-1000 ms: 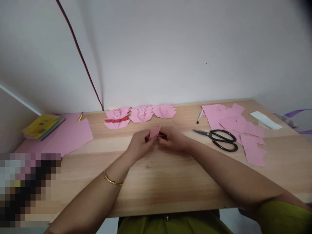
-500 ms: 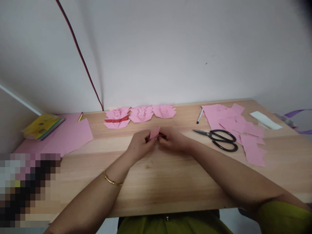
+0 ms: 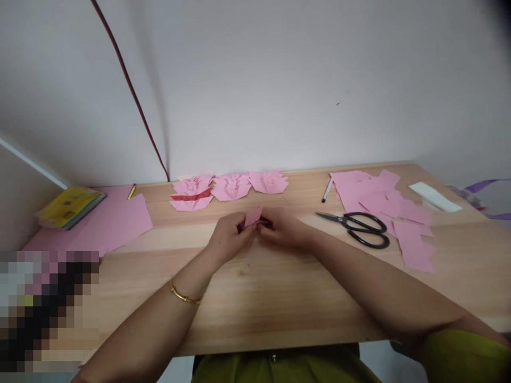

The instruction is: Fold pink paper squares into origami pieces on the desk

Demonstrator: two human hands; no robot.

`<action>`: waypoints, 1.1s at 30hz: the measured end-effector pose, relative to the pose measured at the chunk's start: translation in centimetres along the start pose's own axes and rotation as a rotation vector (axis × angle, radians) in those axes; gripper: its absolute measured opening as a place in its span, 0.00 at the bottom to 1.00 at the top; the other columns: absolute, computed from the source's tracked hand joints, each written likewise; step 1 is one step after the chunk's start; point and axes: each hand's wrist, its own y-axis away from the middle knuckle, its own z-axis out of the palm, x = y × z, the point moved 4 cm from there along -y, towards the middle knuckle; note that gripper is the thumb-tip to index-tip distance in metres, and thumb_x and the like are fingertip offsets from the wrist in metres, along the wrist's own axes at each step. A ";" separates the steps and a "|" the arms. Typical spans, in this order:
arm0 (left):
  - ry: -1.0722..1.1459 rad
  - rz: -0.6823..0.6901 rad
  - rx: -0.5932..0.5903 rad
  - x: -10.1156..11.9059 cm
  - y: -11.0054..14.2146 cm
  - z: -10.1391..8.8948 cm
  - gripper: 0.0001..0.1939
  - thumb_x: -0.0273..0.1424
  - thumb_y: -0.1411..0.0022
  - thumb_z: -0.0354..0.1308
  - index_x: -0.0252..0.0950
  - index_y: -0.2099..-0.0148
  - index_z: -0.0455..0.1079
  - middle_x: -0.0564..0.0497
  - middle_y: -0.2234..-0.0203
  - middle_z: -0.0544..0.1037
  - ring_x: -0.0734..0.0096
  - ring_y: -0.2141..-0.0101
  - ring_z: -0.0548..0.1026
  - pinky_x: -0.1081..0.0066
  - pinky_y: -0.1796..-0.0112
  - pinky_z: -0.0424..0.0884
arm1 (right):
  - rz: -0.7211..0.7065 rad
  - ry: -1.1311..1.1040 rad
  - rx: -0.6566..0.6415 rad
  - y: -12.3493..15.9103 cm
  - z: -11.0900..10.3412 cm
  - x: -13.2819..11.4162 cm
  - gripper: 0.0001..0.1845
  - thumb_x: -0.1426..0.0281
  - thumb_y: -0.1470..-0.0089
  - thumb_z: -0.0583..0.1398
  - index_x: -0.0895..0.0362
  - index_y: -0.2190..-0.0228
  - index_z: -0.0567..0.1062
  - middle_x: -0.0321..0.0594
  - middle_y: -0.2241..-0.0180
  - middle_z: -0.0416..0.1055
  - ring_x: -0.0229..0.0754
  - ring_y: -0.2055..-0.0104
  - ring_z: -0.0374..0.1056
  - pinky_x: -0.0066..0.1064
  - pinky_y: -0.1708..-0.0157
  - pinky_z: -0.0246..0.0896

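Note:
A small piece of pink paper (image 3: 253, 216) sits between my two hands, above the middle of the wooden table. My left hand (image 3: 229, 232) pinches its left side, fingers closed. On the other side my right hand (image 3: 281, 226) is also closed on the paper, with its fingertips partly hidden. Beyond the hands, folded pink paper pieces (image 3: 232, 187) stand in a row by the wall, a red strip (image 3: 190, 196) across the leftmost one. To the right of my right hand lie black-handled scissors (image 3: 355, 226), blades pointing left.
Pink paper scraps (image 3: 379, 191) are heaped at the right, near a marker (image 3: 327, 190) and a white strip (image 3: 435, 197). At the left, a yellow packet (image 3: 72, 205) rests on large pink sheets (image 3: 128, 223). A dark red cable (image 3: 131, 90) runs down the wall.
Both hands stay in nearly the same place on the pink paper. The right fingers have shifted very slightly; everything else lies as before.

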 end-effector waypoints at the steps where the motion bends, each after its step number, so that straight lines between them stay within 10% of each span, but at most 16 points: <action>1: -0.001 -0.001 -0.002 0.0 0.0 0.0 0.09 0.33 0.42 0.54 0.34 0.70 0.71 0.55 0.79 0.70 0.75 0.76 0.64 0.74 0.74 0.57 | 0.006 0.002 0.001 0.0 0.0 0.0 0.09 0.77 0.52 0.53 0.58 0.68 0.70 0.38 0.67 0.72 0.38 0.67 0.65 0.27 0.67 0.57; 33: -0.003 0.011 -0.025 0.2 0.1 0.1 0.10 0.35 0.41 0.53 0.35 0.68 0.71 0.53 0.76 0.73 0.73 0.73 0.67 0.73 0.72 0.59 | -0.015 0.011 0.002 0.0 0.1 -0.2 0.11 0.79 0.53 0.52 0.58 0.67 0.70 0.38 0.67 0.72 0.38 0.68 0.65 0.27 0.68 0.56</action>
